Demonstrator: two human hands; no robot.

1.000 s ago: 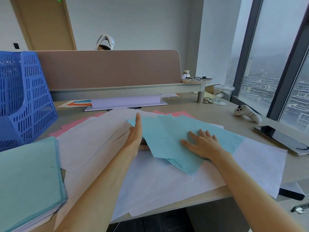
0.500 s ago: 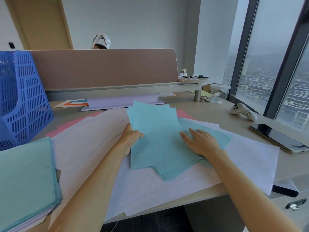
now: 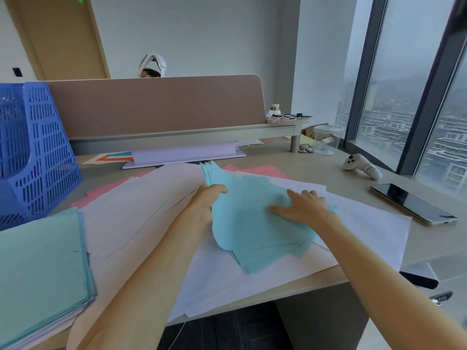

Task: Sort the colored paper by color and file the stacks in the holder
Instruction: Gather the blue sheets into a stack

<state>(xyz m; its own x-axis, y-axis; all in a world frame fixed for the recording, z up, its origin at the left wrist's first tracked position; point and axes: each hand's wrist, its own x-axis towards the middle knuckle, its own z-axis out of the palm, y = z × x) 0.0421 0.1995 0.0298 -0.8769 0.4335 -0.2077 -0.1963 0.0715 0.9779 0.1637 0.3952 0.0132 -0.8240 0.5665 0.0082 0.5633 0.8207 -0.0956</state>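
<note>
My left hand (image 3: 207, 201) grips the left edge of several light blue sheets (image 3: 249, 223) and tilts them up off the desk. My right hand (image 3: 302, 207) lies flat with fingers spread on the right side of the same blue sheets. Under them spread large white sheets (image 3: 265, 279), with pink sheets (image 3: 262, 170) showing at the far edge. A stack of pale green paper (image 3: 40, 269) lies at the lower left. The blue mesh file holder (image 3: 35, 152) stands at the far left.
A black phone (image 3: 412, 203) and a white controller (image 3: 361, 166) lie at the right of the desk. A brown divider panel (image 3: 156, 104) runs along the back, with white paper (image 3: 184, 155) below it. Another person's head shows behind the divider. The desk's front edge is close.
My left hand went from flat beside the blue sheets to gripping their left edge and lifting it. The sheets have been gathered closer under my right hand.
</note>
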